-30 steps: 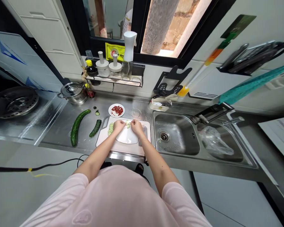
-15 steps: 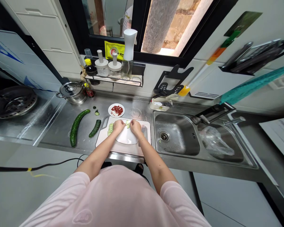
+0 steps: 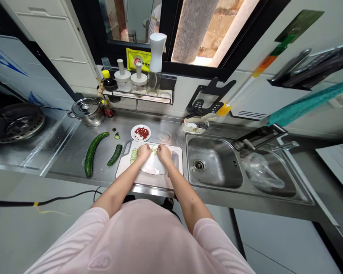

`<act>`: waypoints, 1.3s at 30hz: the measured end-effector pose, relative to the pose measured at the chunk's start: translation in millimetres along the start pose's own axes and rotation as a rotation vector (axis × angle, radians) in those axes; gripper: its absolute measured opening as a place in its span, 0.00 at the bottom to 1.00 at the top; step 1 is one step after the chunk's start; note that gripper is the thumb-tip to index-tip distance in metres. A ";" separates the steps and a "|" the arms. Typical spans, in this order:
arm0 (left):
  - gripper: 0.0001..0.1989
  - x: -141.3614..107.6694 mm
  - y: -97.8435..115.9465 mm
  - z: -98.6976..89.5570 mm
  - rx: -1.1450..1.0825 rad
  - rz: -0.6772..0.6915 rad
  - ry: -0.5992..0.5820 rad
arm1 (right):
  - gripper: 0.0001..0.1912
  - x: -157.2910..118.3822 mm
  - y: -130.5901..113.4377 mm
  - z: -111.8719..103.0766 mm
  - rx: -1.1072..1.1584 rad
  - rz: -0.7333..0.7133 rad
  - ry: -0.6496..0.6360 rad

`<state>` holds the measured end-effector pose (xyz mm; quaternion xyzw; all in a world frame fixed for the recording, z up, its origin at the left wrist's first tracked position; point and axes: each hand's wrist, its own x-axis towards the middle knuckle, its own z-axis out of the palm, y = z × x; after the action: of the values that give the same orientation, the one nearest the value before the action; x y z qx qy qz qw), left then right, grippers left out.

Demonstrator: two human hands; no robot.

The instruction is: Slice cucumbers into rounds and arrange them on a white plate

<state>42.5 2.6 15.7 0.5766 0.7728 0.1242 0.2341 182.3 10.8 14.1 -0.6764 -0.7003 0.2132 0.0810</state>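
Both hands are over a white plate (image 3: pixel 153 168), which lies on a pale cutting board (image 3: pixel 122 164). Several cucumber slices (image 3: pixel 154 150) sit between them at the plate's far side. My left hand (image 3: pixel 144 152) has its fingers curled and pinched at the slices' left edge. From the right, my right hand (image 3: pixel 163 153) pinches at the same slices; its fingertips are small and partly hidden. A row of cut cucumber slices (image 3: pixel 133 156) lies on the board left of the plate. Beyond my right wrist, a flat greyish blade (image 3: pixel 175 158) rests on the board, partly covered.
Left of the board lie a cucumber piece (image 3: pixel 114 155) and a long whole cucumber (image 3: pixel 93 152). A small dish of chopped red pepper (image 3: pixel 141 133) stands behind the board. Right is a steel sink (image 3: pixel 217 179); back left, a lidded pot (image 3: pixel 87 112).
The camera view has shifted slightly. Both hands stay at the cucumber slices over the plate, with hardly any movement.
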 end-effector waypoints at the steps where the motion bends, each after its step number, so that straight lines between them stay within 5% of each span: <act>1: 0.09 -0.1 -0.1 0.3 0.003 0.003 0.003 | 0.12 -0.1 -0.1 0.1 -0.003 0.000 -0.001; 19: 0.12 -4.0 -0.1 -2.9 0.019 0.026 -0.002 | 0.11 -0.8 2.3 1.8 0.011 -0.020 0.071; 27: 0.14 -33.9 -1.8 -8.8 0.131 0.349 0.029 | 0.12 -6.5 15.7 0.0 0.040 0.001 0.068; 39: 0.17 -36.0 -0.5 -5.4 0.241 0.426 -0.034 | 0.11 -5.9 11.9 3.5 -0.015 0.006 0.054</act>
<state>47.4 -31.3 27.9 0.7522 0.6391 0.0680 0.1454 192.2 4.2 7.1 -0.6845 -0.6975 0.1898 0.0945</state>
